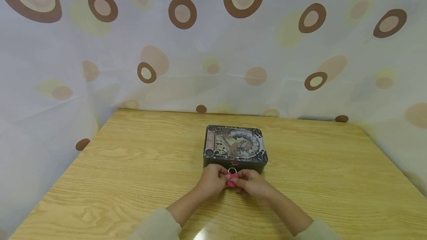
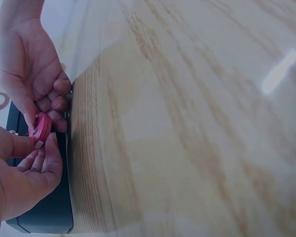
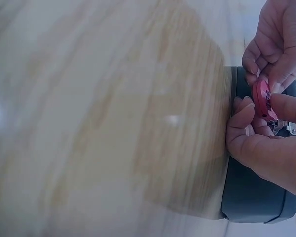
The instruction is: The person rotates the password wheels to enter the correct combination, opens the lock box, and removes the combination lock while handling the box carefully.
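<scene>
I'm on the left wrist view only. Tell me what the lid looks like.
Observer: The head view shows an ornate printed picture covering the lid.
Operator: I see the left hand and the right hand at the lock. Tell me where its shackle points.
Observer: In the head view, the shackle arches from the lock toward the box; I cannot tell whether it is hooked on.
Operator: Report any clothing.
Observer: Pale sleeves show at the bottom of the head view, one on each side.
</scene>
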